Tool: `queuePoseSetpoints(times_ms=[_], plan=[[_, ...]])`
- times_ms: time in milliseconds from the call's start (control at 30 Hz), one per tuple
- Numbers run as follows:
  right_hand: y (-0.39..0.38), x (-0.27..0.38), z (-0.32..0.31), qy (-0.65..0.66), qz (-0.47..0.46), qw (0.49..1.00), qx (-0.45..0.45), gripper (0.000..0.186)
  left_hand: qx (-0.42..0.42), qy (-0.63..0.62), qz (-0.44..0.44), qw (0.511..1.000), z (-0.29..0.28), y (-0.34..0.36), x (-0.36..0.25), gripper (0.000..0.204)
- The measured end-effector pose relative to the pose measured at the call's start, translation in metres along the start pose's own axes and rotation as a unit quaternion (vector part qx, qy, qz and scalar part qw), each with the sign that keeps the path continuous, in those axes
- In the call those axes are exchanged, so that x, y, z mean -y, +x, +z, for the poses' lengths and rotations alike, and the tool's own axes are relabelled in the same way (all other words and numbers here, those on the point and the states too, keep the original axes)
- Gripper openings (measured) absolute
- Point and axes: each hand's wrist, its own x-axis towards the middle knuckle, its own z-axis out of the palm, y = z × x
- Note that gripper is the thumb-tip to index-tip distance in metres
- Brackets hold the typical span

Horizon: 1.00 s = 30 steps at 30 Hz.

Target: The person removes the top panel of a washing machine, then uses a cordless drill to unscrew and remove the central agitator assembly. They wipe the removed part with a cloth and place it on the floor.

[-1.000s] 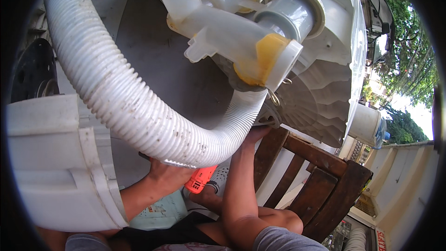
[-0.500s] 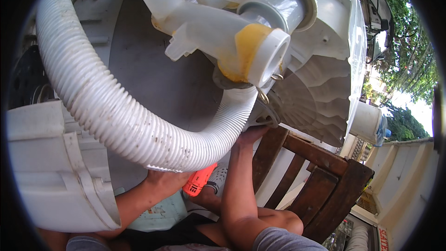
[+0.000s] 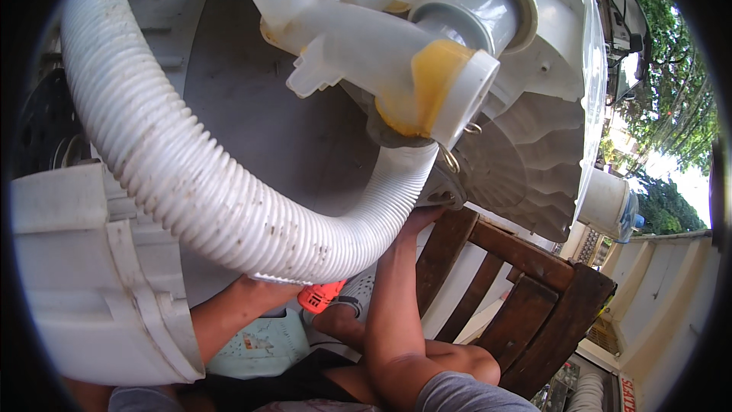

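Note:
My left hand [image 3: 268, 291] is closed round an orange tool [image 3: 320, 296], its fingers mostly hidden behind a white corrugated hose [image 3: 175, 172]. My right hand [image 3: 419, 221] reaches up behind the hose to a grey bracket [image 3: 441, 194] beneath the machine; its fingers are hidden. Above it, a translucent fitting [image 3: 366, 69] with yellow stains and a small wire clip [image 3: 450, 159] joins the hose. Grey cylindrical sleeves [image 3: 473, 11] and a ribbed white plastic tub [image 3: 526, 168] sit behind the fitting.
A wooden slatted seat [image 3: 518, 259] stands at right. A white plastic housing [image 3: 91, 282] fills the lower left. A pale green plastic item [image 3: 255, 347] lies beside my leg and sandalled foot [image 3: 343, 313]. A white cylinder [image 3: 602, 202], trees and a wall [image 3: 679, 290] show beyond.
The fitting and hose appear shifted left and up half a second ago, then back rightward now. The orange tool shows less below the hose. Both hands stay in much the same places.

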Motion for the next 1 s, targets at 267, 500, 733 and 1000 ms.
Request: queuePoseSetpoints(times_ms=[267,500,733,1000], plan=[[-0.005,0.002,0.009,0.013,-0.003,1.0,-0.006,0.081,-0.001,0.006,-0.014,1.0,0.007,0.008,-0.012,0.047],[-0.002,0.005,0.007,0.015,0.002,1.0,-0.017,0.078,-0.013,-0.006,-0.01,1.0,0.012,0.005,0.014,0.034],[-0.002,0.006,0.006,0.026,0.0,1.0,-0.003,0.079,0.047,-0.132,-0.081,0.987,0.004,0.003,0.017,0.042],[-0.005,0.004,0.017,-0.002,-0.005,1.0,-0.017,0.081,0.06,-0.271,-0.192,0.941,-0.022,-0.002,0.034,0.038]])
